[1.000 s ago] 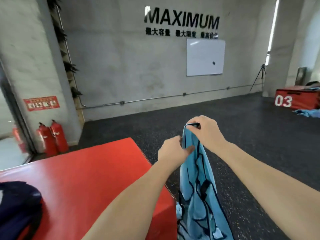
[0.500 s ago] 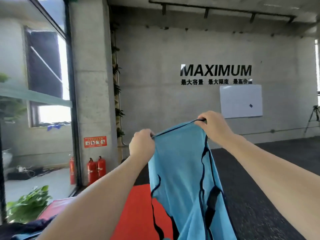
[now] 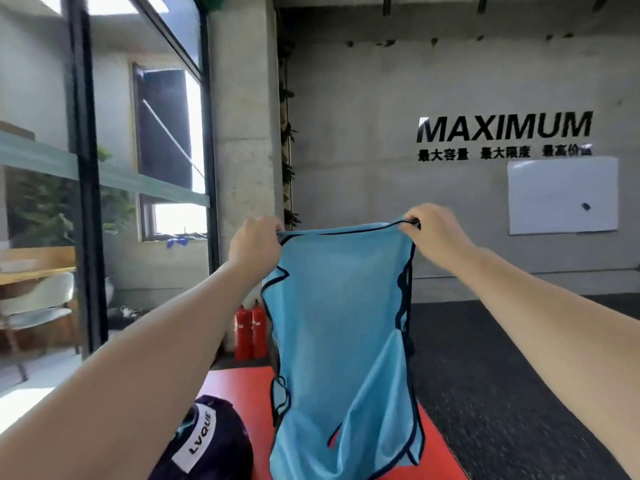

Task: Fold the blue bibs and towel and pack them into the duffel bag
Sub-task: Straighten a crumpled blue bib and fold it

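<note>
Duffel bag point(image 3: 211, 441), dark purple with a white "LVQUE" label, rests on the near left part of the red platform point(image 3: 242, 386). Blue bib point(image 3: 341, 327), light blue with dark trim along its edges and armholes, hangs spread out above the platform, its lower end reaching the bottom of the view. Left hand point(image 3: 254, 242) pinches the upper left corner; right hand point(image 3: 431, 228) pinches the upper right corner, top hem stretched between them. Two red fire extinguishers point(image 3: 251, 329) stand beyond the platform, at the concrete pillar point(image 3: 242, 133). Whiteboard point(image 3: 562, 197) hangs on the far wall.
</note>
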Demonstrator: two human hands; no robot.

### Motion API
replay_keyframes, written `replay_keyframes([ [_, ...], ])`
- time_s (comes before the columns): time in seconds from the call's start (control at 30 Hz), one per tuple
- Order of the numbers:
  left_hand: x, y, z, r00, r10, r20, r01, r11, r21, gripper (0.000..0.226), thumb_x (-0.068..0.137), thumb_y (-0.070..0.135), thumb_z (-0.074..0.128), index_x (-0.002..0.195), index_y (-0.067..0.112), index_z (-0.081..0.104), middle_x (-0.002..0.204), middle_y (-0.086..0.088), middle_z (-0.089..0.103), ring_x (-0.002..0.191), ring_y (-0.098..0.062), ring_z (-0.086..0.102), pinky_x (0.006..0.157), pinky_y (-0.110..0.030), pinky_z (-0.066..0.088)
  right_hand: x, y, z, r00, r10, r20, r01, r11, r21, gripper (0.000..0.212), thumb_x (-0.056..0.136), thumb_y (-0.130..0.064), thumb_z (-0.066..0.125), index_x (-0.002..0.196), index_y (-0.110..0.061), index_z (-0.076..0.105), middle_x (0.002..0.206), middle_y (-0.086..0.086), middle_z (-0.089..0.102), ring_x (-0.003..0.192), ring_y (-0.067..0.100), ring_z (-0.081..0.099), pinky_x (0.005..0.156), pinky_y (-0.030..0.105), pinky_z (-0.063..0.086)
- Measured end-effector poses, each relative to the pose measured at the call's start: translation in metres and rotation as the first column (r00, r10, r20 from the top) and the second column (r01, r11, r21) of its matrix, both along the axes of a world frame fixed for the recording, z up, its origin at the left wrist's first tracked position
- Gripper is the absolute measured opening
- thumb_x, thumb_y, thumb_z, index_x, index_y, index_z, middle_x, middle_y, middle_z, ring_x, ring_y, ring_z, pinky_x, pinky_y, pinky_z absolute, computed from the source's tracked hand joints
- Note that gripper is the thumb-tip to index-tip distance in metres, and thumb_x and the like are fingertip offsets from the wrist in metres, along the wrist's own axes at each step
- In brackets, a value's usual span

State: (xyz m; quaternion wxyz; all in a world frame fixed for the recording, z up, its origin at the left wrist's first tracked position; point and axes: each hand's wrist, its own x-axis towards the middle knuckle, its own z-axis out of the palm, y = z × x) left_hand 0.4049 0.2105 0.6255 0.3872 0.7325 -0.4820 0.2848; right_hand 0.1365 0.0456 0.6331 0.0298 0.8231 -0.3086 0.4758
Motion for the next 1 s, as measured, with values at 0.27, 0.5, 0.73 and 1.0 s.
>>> replay_keyframes([
  [0.27,0.038,-0.004,-0.221,0.966,-0.051,-0.254,0.117,0.96,0.253,0.035,0.089,0.003,0.049,0.099,0.027,0.072,0.095,0.004,0.069,0.088,-0.022,0.065,0.077,-0.037,0.055,0.053,-0.004,-0.221,0.955,0.102,-0.28,0.011,0.927,0.375,0.032,0.095,-0.034,0.064,0.081,-0.005,0.066,0.086,0.01,0.062,0.081,0.027,0.06,0.071,0.036,0.044],
  [0.5,0.021,0.034,-0.416,0.92,0.036,-0.39,0.267,0.671,0.692,0.039,0.091,0.045,0.056,0.128,0.031,0.057,0.117,0.005,0.066,0.113,-0.019,0.054,0.106,-0.038,0.031,0.042,0.03,-0.399,0.796,0.405,-0.449,0.111,0.632,0.767,0.018,0.088,-0.043,0.07,0.091,-0.034,0.055,0.093,-0.015,0.059,0.078,-0.003,0.054,0.066,0.01,0.043],
  [0.73,0.006,0.023,-0.472,0.921,0.0,-0.39,0.295,0.653,0.697,0.05,0.094,0.056,0.049,0.141,0.038,0.049,0.14,0.019,0.05,0.138,-0.01,0.038,0.114,-0.042,0.023,0.056,0.025,-0.457,0.77,0.366,-0.523,0.154,0.688,0.709,0.02,0.091,-0.041,0.062,0.109,-0.032,0.061,0.113,-0.008,0.057,0.112,0.012,0.055,0.091,0.027,0.043],
  [1.0,0.042,-0.014,-0.506,0.973,-0.038,-0.229,0.201,0.636,0.745,0.093,0.075,0.078,0.002,0.156,0.038,0.025,0.165,0.008,0.02,0.154,-0.014,0.01,0.123,-0.04,0.007,0.065,-0.03,-0.487,0.708,0.278,-0.649,0.242,0.768,0.593,0.072,0.096,-0.065,0.042,0.157,-0.029,0.027,0.164,-0.004,0.022,0.15,0.02,0.023,0.124,0.041,0.018],
])
